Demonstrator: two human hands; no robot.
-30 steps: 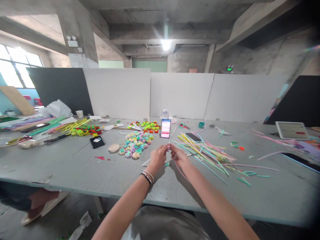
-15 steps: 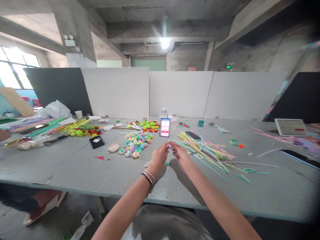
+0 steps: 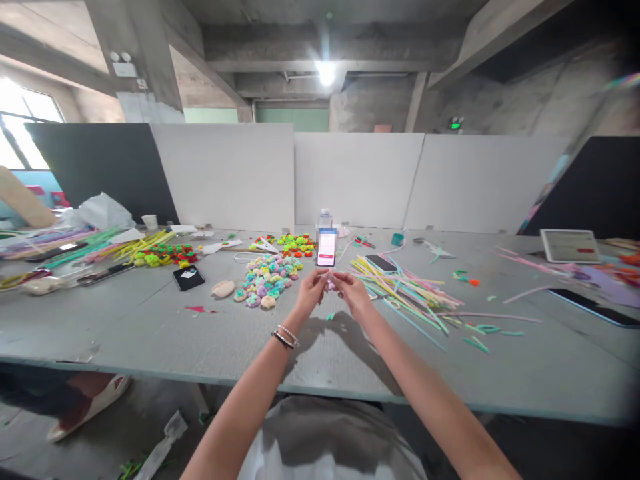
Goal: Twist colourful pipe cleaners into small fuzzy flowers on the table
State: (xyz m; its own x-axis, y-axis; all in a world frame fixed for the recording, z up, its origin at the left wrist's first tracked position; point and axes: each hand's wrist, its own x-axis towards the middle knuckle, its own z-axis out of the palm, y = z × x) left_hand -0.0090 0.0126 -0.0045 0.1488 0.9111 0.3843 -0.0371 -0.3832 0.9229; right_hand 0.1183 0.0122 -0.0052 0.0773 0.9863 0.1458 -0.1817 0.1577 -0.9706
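Head view: small pink piece [image 3: 331, 285] pinched between both hands above the desk [image 3: 215, 347].
Left hand [image 3: 312, 288] and right hand [image 3: 352, 292] each keep a narrow grip on it, right at the fingertips, its shape too small to tell; pastel pile [image 3: 265, 279] to the left, coloured stems [image 3: 417, 288] to the right, upright phone [image 3: 327, 249] just beyond.
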